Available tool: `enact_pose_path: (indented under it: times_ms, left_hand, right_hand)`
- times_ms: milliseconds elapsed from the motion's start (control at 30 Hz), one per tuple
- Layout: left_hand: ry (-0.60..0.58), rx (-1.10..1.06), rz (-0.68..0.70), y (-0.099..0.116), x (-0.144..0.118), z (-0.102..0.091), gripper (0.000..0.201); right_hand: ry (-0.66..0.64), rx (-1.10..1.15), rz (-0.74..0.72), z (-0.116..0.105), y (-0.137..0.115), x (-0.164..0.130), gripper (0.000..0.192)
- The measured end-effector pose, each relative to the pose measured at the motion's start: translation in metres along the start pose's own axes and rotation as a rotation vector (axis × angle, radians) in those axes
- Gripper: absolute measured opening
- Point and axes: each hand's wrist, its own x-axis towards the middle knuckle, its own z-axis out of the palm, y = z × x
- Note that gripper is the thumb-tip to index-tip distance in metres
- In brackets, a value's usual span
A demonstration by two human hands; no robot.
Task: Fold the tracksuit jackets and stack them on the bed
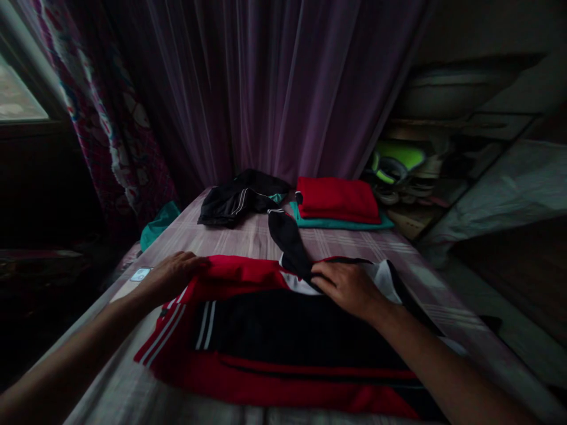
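A red and black jacket (301,330) with white stripes and a white inside lies spread on the bed, one black section folded across its red body. My left hand (183,267) is at the jacket's upper left edge, its fingers closed on the red cloth. My right hand (345,284) grips the jacket near its top middle, beside a black sleeve (286,236). That sleeve stretches away from the hand, its white-striped cuff pointing to the back of the bed. The fingertips of both hands are partly lost in the dim light.
Black clothes (239,198) lie bunched at the back. Beside them a folded red garment (336,199) rests on a teal one (345,224). A purple curtain (283,88) hangs behind the bed (230,239). A cluttered shelf (403,224) stands at right; teal cloth (159,225) is at left.
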Motion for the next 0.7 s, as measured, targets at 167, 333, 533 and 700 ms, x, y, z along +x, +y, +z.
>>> enact_pose_path:
  times_ms: [167, 333, 533, 700]
  left_hand:
    - [-0.146, 0.038, 0.051, 0.007, -0.021, 0.007, 0.047]
    - [-0.331, 0.087, 0.042, 0.011, -0.001, -0.023, 0.041]
    - [-0.13, 0.191, 0.088, 0.099, 0.071, -0.036, 0.044]
    - [0.021, 0.256, 0.526, 0.181, 0.135, 0.005, 0.053]
  right_hand:
    - [-0.099, -0.022, -0.075, 0.026, -0.019, -0.052, 0.012]
    - [-0.02, 0.021, -0.07, 0.026, -0.021, -0.056, 0.016]
    - [-0.022, 0.158, 0.008, 0.031, -0.026, -0.066, 0.022]
    - [0.003, 0.196, 0.001, 0.033, -0.028, -0.072, 0.027]
